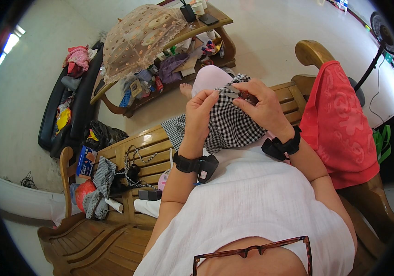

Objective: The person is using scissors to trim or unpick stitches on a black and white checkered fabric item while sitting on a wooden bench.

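Note:
A black-and-white checked cloth (234,124) lies across my lap, its upper edge raised between my hands. The fingertips of my left hand (199,112) are pinched together at that edge, seemingly on the cloth; any thread there is too fine to make out. My right hand (266,105) is closed round a small pair of scissors (248,96) with dark red handles. Their silvery blades point left toward my left fingertips, against the checked cloth. My fingers hide part of the handles. Each wrist carries a black strap with a dark box.
I sit on a slatted wooden bench (148,142). A red cloth (339,129) hangs over its right armrest. Left of me lie cords, a blue box (86,162) and checked fabric (104,175). Ahead stands a cluttered wooden table (227,18) with a lacy cover (137,39); a fan (383,33) is far right.

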The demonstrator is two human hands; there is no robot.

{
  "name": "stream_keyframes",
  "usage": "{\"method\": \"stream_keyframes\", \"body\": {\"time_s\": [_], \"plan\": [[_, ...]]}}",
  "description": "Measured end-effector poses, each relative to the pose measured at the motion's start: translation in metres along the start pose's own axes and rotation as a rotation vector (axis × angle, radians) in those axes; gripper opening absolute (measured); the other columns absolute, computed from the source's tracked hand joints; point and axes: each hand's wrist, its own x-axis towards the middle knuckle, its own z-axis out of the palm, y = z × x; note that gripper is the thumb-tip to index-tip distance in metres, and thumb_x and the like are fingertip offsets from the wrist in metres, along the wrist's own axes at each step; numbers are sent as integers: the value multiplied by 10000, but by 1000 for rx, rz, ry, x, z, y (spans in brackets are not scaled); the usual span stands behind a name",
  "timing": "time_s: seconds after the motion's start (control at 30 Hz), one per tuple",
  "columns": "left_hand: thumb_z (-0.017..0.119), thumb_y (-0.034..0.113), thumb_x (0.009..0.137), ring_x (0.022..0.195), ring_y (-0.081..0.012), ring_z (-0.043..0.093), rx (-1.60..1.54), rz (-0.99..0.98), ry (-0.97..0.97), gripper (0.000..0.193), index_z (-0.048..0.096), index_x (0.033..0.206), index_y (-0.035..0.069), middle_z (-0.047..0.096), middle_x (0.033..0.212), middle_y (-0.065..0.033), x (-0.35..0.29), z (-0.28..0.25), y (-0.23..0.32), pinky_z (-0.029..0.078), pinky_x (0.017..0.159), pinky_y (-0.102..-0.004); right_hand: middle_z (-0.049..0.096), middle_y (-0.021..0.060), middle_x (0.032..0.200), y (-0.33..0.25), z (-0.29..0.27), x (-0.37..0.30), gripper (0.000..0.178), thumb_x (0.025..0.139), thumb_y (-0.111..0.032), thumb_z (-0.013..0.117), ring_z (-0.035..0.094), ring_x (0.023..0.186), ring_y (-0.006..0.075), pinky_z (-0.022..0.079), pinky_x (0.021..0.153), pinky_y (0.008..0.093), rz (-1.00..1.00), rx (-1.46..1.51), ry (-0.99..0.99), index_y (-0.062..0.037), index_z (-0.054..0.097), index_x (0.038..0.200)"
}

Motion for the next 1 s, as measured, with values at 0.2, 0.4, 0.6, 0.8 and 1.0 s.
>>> {"method": "stream_keyframes", "body": {"time_s": [0.2,0.4,0.6,0.8,1.0], "plan": [[578,136,832,695,-20,465,20,7,13,123,615,855,21,567,759,44,0,0,0,355,651,-166,544,75,805,-1,0,0,281,714,-120,670,548,676,181,438,596,278,19,27,-16,-61,594,978],[579,139,831,701,-19,463,22,13,12,124,615,855,24,566,757,44,1,1,0,353,651,-166,541,75,794,2,1,-1,283,714,-127,673,544,673,182,436,593,279,3,33,-5,-60,595,977],[575,137,833,703,-20,468,8,9,12,124,613,856,21,569,762,41,1,3,0,357,655,-168,553,83,813,2,1,0,278,719,-127,671,548,682,186,439,602,275,-2,35,1,-57,594,977],[570,134,837,717,-24,482,5,19,-11,125,613,865,20,573,773,38,1,3,-2,365,669,-163,557,86,814,2,4,1,273,726,-122,668,546,680,183,438,605,268,13,56,19,-39,590,974],[565,129,842,719,-30,483,-28,-4,-24,126,610,884,19,568,787,37,0,8,-7,374,673,-168,554,82,841,6,8,2,309,733,-127,670,541,723,158,445,623,255,57,102,7,-29,574,1010]]}}
